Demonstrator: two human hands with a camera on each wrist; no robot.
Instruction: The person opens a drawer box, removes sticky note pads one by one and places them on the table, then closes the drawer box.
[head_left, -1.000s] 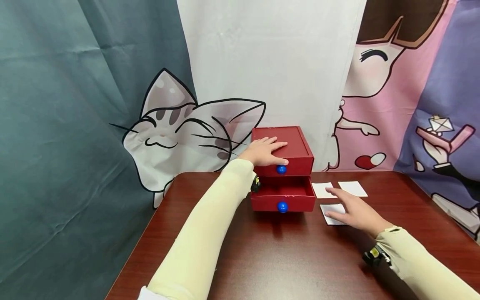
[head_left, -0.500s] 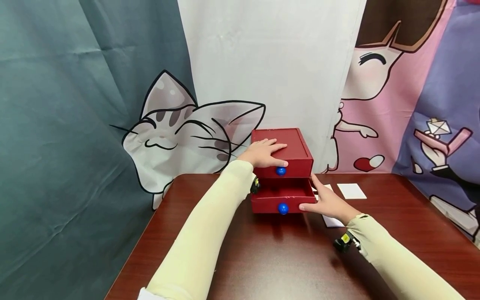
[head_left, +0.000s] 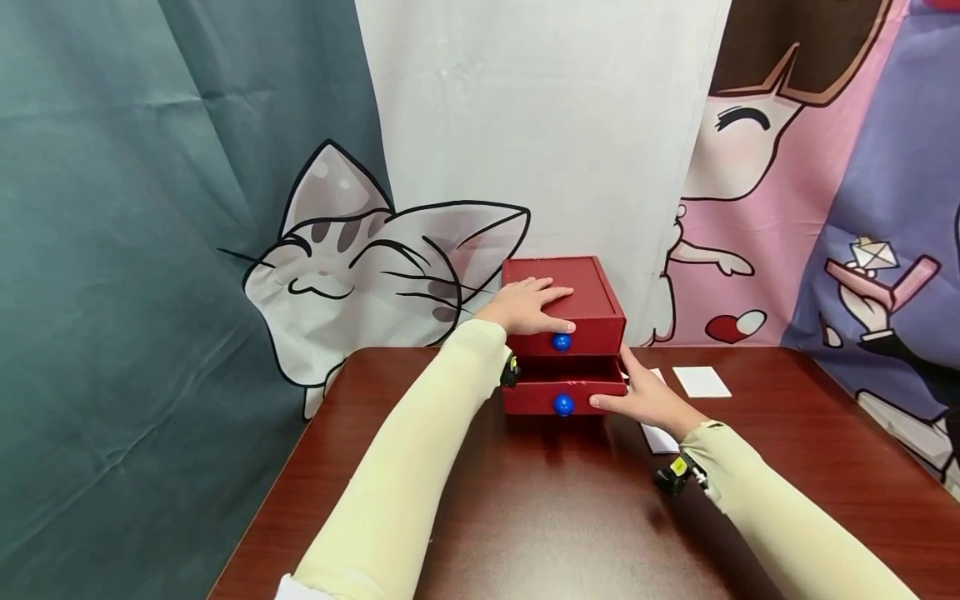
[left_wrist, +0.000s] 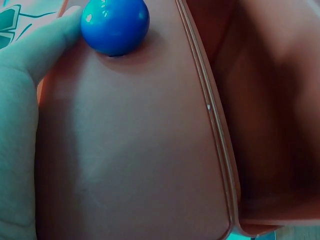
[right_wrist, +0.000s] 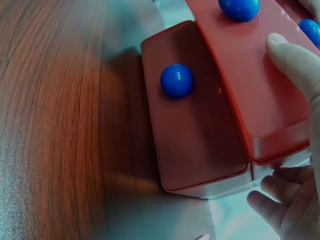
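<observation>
A red drawer cabinet point(head_left: 588, 290) stands at the back of the table. My left hand point(head_left: 522, 307) rests on its top with the fingers spread, its thumb reaching the upper edge beside the blue knob point(left_wrist: 115, 25) of the top drawer. Below that, the middle drawer point(head_left: 536, 399) juts partway out. My right hand point(head_left: 654, 402) is at this drawer's right end, its thumb point(right_wrist: 287, 57) straight against the drawer front and its other fingers extended along the cabinet's side. In the right wrist view, a bottom drawer point(right_wrist: 200, 130) with a blue knob sits flush beneath.
White square cards point(head_left: 702, 382) lie on the brown table point(head_left: 525, 525) right of the cabinet; one card point(head_left: 660, 440) is partly covered by my right hand. Behind the table hangs a printed curtain point(head_left: 555, 125).
My right hand has moved left from over the white cards to the middle drawer's right end. The drawer has slid slightly inward. My left hand has stayed on the cabinet top.
</observation>
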